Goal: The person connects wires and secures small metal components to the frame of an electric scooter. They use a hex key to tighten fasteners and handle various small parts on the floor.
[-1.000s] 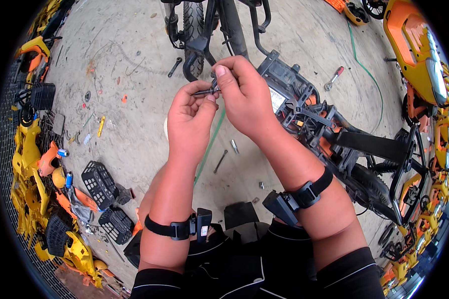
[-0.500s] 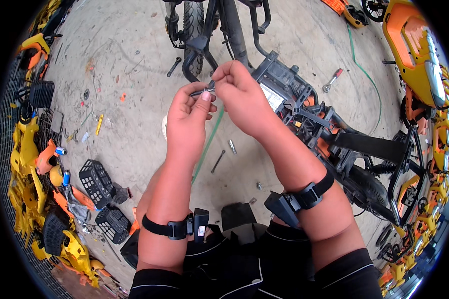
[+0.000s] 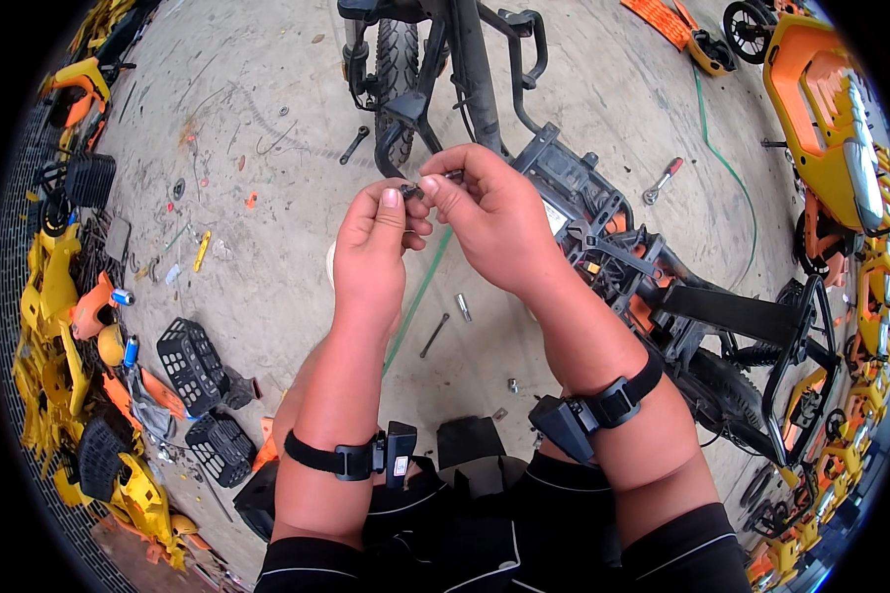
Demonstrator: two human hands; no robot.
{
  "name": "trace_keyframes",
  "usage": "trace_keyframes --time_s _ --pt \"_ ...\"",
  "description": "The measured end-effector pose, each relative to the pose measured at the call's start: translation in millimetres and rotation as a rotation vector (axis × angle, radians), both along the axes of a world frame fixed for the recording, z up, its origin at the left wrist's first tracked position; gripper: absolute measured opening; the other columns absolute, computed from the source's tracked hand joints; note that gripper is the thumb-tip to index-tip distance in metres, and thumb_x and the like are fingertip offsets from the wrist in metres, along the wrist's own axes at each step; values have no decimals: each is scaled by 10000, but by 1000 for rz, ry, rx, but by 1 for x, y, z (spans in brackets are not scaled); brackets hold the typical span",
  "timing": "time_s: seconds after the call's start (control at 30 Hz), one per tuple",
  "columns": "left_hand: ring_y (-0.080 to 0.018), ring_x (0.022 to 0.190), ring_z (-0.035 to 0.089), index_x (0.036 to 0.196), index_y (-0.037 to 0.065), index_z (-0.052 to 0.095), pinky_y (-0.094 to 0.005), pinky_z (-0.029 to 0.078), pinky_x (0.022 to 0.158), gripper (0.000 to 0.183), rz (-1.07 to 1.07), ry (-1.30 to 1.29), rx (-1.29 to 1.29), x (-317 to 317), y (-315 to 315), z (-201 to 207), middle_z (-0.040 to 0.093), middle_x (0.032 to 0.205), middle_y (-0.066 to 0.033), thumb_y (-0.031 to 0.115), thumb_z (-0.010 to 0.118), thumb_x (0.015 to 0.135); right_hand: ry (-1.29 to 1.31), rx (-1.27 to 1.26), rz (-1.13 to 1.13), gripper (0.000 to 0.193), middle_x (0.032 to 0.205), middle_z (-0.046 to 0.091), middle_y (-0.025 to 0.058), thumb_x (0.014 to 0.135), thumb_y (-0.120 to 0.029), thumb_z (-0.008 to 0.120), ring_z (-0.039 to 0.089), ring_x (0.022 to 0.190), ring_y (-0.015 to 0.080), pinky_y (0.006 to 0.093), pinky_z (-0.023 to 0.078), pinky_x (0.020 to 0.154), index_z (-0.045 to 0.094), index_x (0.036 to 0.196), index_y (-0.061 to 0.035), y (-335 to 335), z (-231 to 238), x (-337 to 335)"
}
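Observation:
My left hand (image 3: 371, 232) is closed, its thumb and fingers pinching a small black part (image 3: 410, 191) that looks like a fitting; its exact kind is too small to tell. Right beside it, my right hand (image 3: 494, 212) is closed too, thumb against curled fingers. A bit of a dark, thin piece (image 3: 455, 176) shows between those fingers, mostly hidden by them. Both hands meet in front of the stripped black frame (image 3: 475, 79) of a two-wheeler, just short of its front wheel (image 3: 398, 74).
An open-end spanner (image 3: 434, 335) and a metal socket (image 3: 463, 307) lie on the floor below my hands. A red-handled ratchet (image 3: 663, 181) rests beyond the frame. Black crates (image 3: 192, 364) and yellow body panels (image 3: 44, 326) pile up at left; a green hose (image 3: 420, 282) crosses the floor.
My hands have shifted slightly right and down in the picture, and my right hand has turned, its thumb now showing. The shiny piece and dark cable seen at my fingertips earlier no longer show clearly.

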State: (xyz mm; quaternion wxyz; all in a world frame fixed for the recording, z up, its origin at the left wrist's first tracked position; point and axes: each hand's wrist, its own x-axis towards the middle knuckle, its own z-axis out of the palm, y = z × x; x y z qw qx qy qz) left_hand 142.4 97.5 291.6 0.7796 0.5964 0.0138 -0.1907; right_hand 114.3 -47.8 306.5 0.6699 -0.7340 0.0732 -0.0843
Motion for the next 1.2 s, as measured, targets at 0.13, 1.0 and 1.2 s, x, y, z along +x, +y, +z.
trace_keyframes --time_s 0.13,1.0,1.2 --pt "-109 824 547 1107 38 632 -274 452 743 295 -2 -26 21 -1 1 0 627 940 -19 285 474 1082 7 -28 -5 170 830 710 104 962 -155 660 675 732 157 297 523 664 648 1039 -4 0 0 1" --pt "-99 698 478 1016 45 595 -268 449 677 304 16 3 6 -7 7 -4 510 776 6 314 473 1087 145 -116 -85 550 499 468 60 899 -433 754 377 511 99 309 362 453 589 620 12 10 11 -2" --pt "-108 695 477 1013 49 599 -272 449 683 291 31 61 -53 -8 10 0 506 768 5 310 488 1081 169 -39 -65 532 530 527 44 937 -442 713 415 540 79 298 385 477 652 675 16 13 10 -3"
